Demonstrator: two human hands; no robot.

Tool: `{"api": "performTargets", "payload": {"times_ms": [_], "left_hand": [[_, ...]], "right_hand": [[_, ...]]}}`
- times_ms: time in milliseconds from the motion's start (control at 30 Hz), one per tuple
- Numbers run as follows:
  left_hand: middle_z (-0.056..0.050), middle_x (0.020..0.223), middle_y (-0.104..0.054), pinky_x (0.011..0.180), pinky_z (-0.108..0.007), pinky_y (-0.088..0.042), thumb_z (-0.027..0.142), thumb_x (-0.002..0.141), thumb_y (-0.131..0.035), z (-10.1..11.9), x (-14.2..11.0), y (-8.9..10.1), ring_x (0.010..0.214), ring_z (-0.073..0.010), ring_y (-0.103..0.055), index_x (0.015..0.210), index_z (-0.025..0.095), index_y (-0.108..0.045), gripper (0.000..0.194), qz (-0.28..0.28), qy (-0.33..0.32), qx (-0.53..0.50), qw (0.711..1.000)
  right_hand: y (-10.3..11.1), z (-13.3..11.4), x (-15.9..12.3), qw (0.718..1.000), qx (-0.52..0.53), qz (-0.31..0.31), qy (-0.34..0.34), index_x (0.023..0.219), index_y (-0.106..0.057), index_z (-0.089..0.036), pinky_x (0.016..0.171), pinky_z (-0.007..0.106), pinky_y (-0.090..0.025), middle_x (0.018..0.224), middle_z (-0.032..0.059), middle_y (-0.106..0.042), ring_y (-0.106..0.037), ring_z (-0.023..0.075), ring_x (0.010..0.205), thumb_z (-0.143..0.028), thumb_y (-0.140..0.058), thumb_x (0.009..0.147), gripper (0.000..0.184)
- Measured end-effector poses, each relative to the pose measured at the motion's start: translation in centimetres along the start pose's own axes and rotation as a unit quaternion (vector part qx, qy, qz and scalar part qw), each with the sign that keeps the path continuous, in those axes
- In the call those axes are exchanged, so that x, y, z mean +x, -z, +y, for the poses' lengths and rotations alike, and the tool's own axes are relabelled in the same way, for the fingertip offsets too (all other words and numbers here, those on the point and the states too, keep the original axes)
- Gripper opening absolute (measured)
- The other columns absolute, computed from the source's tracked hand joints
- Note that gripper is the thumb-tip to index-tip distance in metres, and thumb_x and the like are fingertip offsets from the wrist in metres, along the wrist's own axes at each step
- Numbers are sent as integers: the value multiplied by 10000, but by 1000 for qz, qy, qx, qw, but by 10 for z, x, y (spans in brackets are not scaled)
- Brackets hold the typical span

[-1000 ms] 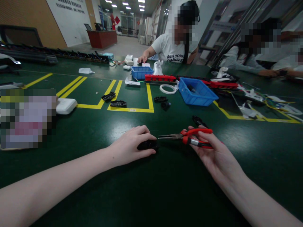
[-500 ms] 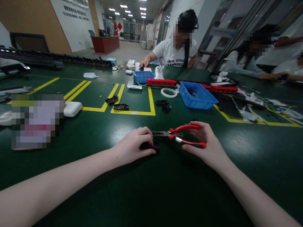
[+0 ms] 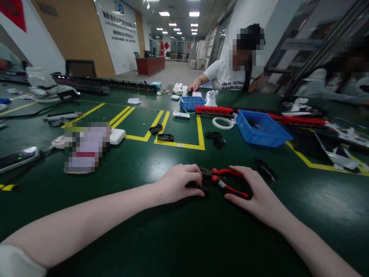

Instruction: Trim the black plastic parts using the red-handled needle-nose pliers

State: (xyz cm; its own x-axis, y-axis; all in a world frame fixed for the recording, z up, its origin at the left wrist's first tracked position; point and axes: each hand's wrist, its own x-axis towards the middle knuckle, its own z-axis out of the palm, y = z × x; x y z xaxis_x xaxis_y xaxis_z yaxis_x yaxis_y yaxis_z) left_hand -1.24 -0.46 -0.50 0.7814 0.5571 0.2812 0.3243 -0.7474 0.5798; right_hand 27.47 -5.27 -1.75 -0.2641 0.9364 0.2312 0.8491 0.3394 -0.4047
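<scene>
My left hand (image 3: 184,182) is closed around a small black plastic part (image 3: 205,187), mostly hidden under the fingers, low over the green table. Red-handled needle-nose pliers (image 3: 221,184) are held by my right hand (image 3: 253,192), with the fingers along one handle and the thumb at the other. Their handles are spread, and the jaws reach to my left fingers, which hide the tips. Whether the jaws touch the black part I cannot tell. Another black part (image 3: 264,169) lies just beyond my right hand.
Several black parts (image 3: 165,137) lie ahead near yellow tape lines. A blue bin (image 3: 262,129) and a white tape ring (image 3: 223,123) stand beyond. On the left lie a phone (image 3: 89,150) and a white case (image 3: 117,136). A co-worker (image 3: 233,73) sits across the table.
The pliers have moved leftward up to my left hand, and their handles have spread in my right hand. My left hand keeps its hold. The view has turned left.
</scene>
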Motion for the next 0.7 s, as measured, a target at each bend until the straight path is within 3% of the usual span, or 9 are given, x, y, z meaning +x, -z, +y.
{"api": "performTargets", "payload": {"times_ms": [167,333,533,700], "left_hand": [[-29,1007,-621,756,-288,-461,316,863,-724,0,0,-1,909,-175,-614,868,168,-630,175,-4,-7,18,1000],[-26,1028,-641,799,-310,-450,347,874,-713,-1,-1,-1,945,-189,-629,867,177,-632,189,-8,2,35,999],[-6,1034,-661,803,-308,-422,370,887,-697,-1,-3,4,959,-177,-637,893,181,-628,202,-8,12,57,998],[-11,1037,-633,850,-332,-440,367,883,-697,-3,-2,6,955,-178,-622,902,183,-636,195,-1,30,24,999]], "right_hand": [[-5,-15,2,1000,-2,-8,16,1441,-408,-251,1040,604,-432,1410,159,-512,-485,369,1297,-544,-678,794,760],[-5,-27,10,999,-25,-2,36,1372,-502,-242,1005,580,-466,1323,155,-575,-538,357,1228,-512,-605,855,592],[0,-19,26,994,-45,-1,95,1313,-558,-241,896,500,-539,1182,132,-630,-612,324,1081,-489,-611,850,527],[1,-8,41,982,-91,1,164,1336,-555,-202,848,480,-556,1188,160,-626,-631,321,1024,-434,-588,859,531]]}}
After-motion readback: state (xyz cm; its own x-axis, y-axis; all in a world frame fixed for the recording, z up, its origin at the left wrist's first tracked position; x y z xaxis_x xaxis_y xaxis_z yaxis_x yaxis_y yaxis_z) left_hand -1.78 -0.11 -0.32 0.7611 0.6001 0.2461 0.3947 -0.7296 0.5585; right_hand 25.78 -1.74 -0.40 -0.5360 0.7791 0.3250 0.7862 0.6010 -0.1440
